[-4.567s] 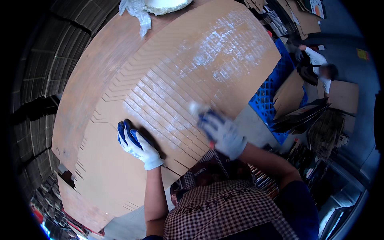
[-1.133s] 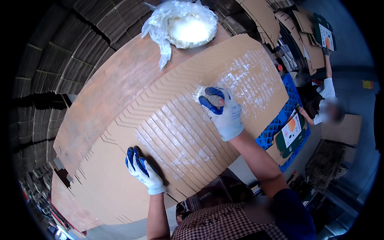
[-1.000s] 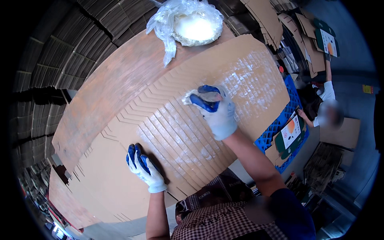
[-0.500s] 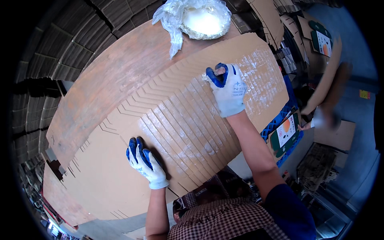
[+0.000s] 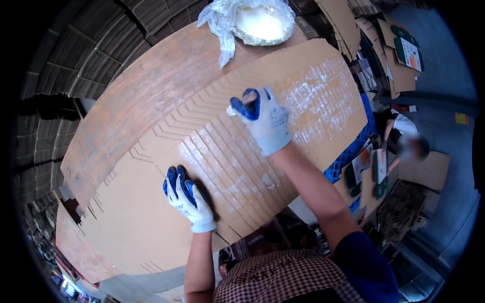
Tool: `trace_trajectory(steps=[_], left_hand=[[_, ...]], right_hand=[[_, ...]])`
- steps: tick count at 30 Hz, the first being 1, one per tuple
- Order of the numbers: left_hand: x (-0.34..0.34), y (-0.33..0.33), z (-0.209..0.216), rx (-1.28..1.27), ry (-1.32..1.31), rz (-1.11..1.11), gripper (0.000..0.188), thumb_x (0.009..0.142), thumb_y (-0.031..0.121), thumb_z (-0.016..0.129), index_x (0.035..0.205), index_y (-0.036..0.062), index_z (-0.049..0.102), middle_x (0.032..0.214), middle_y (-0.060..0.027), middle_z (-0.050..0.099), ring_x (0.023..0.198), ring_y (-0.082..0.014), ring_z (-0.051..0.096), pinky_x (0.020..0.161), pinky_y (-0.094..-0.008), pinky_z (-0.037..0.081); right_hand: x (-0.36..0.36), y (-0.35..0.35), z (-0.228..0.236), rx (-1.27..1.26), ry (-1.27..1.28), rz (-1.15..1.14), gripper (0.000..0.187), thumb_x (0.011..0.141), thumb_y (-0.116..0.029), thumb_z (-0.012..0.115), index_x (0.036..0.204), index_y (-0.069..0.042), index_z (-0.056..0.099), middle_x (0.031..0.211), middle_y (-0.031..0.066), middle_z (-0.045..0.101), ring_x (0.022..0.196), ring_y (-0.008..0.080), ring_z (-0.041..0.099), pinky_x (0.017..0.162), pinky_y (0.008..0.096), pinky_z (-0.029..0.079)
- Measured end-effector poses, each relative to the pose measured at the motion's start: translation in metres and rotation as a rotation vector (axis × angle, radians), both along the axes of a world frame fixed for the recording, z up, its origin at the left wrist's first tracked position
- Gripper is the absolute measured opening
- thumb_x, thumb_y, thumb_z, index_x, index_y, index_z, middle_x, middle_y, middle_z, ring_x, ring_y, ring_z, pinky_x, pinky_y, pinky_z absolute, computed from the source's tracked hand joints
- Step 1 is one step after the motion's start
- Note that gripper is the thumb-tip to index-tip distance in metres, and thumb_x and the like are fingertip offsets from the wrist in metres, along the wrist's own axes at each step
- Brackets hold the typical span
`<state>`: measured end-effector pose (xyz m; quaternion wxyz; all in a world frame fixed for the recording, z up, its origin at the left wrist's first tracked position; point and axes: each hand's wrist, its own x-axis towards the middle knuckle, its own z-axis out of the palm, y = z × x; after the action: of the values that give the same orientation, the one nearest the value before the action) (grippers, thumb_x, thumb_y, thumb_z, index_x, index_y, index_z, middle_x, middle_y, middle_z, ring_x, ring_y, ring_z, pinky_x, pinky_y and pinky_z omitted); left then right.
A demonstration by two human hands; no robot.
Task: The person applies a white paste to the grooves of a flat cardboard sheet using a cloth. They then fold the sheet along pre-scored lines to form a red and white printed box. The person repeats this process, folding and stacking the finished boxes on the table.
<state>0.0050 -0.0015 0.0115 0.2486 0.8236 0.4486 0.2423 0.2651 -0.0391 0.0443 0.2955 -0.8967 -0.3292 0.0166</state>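
Observation:
Fanned-out cardboard sheets (image 5: 136,212) lie overlapped across the table, their edges forming a row of steps. White, wet-looking smears cover the stepped strips in the middle and the right part. My left hand (image 5: 186,199), in a white glove with blue-coated fingers, rests on the sheets just left of the smeared strips, fingers stretched out. My right hand (image 5: 263,118), gloved alike, is closed over the upper middle of the strips. A small brownish end shows between its fingers and a whitish bit by the fingertips; what it holds I cannot make out.
A plastic-lined bowl of white paste (image 5: 260,25) stands at the wooden table's (image 5: 126,91) far edge. Stacked cardboard (image 5: 60,55) rises at the left. To the right, beside a blue plastic crate (image 5: 333,171), a co-worker (image 5: 401,134) handles printed green-and-white cardboard (image 5: 380,166).
My right hand has moved left across the strips, still closed. My left hand stays nearly in place. The co-worker has come further into view, with the printed cardboard shifted.

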Motion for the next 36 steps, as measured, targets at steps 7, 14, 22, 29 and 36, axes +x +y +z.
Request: trace_trajectory(steps=[7,14,22,29,36], left_hand=[[0.001,-0.001,0.003,0.013,-0.007,-0.001,0.036,0.1,0.01,0.051,0.131,-0.0024,0.062,0.138,-0.0188,0.059,0.13,-0.0361,0.049,0.112,-0.0471,0.034],[0.0,0.001,0.0,0.017,-0.072,-0.027,0.032,0.098,0.008,0.05,0.125,-0.0059,0.061,0.133,-0.0203,0.063,0.127,-0.0391,0.051,0.11,-0.0499,0.034],[0.002,-0.001,-0.005,0.029,-0.089,-0.047,0.035,0.098,0.009,0.05,0.127,-0.0068,0.062,0.134,-0.0214,0.061,0.125,-0.0367,0.054,0.111,-0.0467,0.037],[0.004,-0.003,-0.008,-0.075,-0.164,-0.008,0.036,0.1,0.013,0.048,0.126,-0.0071,0.062,0.135,-0.0211,0.06,0.125,-0.0361,0.054,0.111,-0.0456,0.038],[0.001,-0.001,-0.011,-0.06,-0.166,-0.012,0.035,0.099,0.011,0.048,0.126,-0.006,0.063,0.136,-0.02,0.06,0.126,-0.0349,0.054,0.112,-0.0449,0.037]], right_hand=[[0.0,-0.048,0.036,0.124,0.153,-0.127,0.046,0.077,-0.033,0.086,0.106,-0.005,0.062,0.093,0.0155,0.064,0.08,0.0369,0.066,0.071,0.045,0.053],[-0.028,-0.156,0.068,0.062,0.185,-0.16,0.043,0.077,-0.017,0.087,0.11,-0.005,0.063,0.097,0.0149,0.07,0.086,0.0305,0.071,0.075,0.0369,0.055],[-0.047,-0.197,0.029,-0.042,0.094,-0.197,0.046,0.078,-0.025,0.084,0.114,-0.006,0.063,0.111,0.0122,0.065,0.096,0.0357,0.068,0.081,0.0415,0.056],[-0.076,-0.22,0.021,-0.021,0.123,-0.11,0.046,0.077,-0.021,0.084,0.115,-0.006,0.063,0.114,0.0126,0.064,0.098,0.035,0.067,0.08,0.0427,0.056],[-0.109,-0.225,0.022,0.084,0.221,-0.011,0.054,0.074,-0.02,0.084,0.121,-0.007,0.06,0.118,0.0119,0.063,0.098,0.0339,0.068,0.081,0.0421,0.057]])
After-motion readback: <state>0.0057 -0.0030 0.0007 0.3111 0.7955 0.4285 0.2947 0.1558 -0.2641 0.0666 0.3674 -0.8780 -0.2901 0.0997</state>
